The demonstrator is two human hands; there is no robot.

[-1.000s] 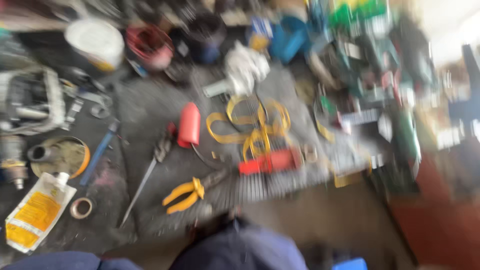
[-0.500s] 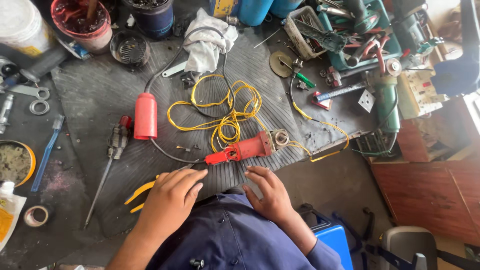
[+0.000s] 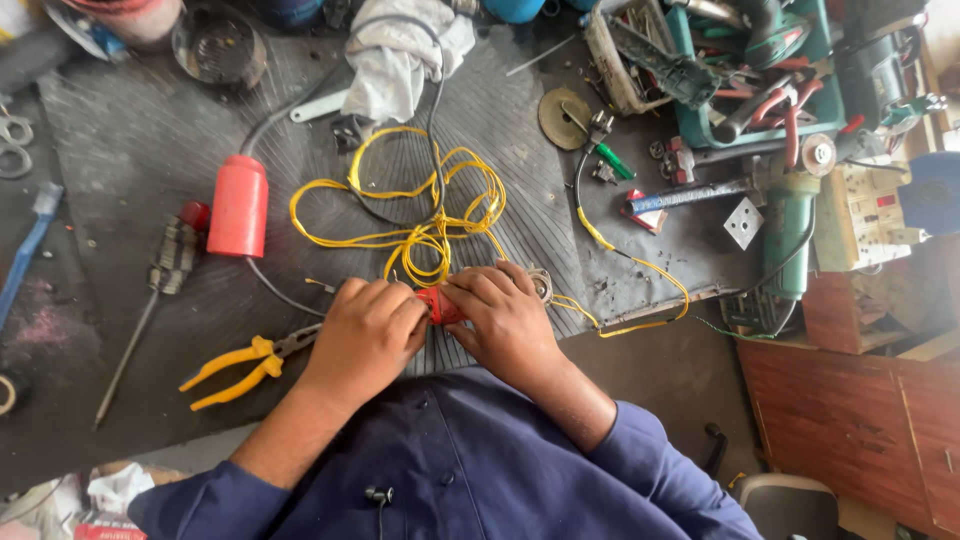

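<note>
Red tool [image 3: 438, 304] is pinched by left hand [image 3: 362, 338] and right hand [image 3: 508, 322] fingers, yellow wire [image 3: 420, 235] probably needs feeding next.

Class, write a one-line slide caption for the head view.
Both hands, left hand and right hand, grip a red tool beside tangled yellow wire.

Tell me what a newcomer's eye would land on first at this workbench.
First, the two hands meeting at the near edge of the bench: the left hand and right hand together close around a small red tool. Just beyond them sprawls a tangle of yellow wire on the dark mat. A red cylinder lies to the left, with yellow-handled pliers beside the left wrist.
</note>
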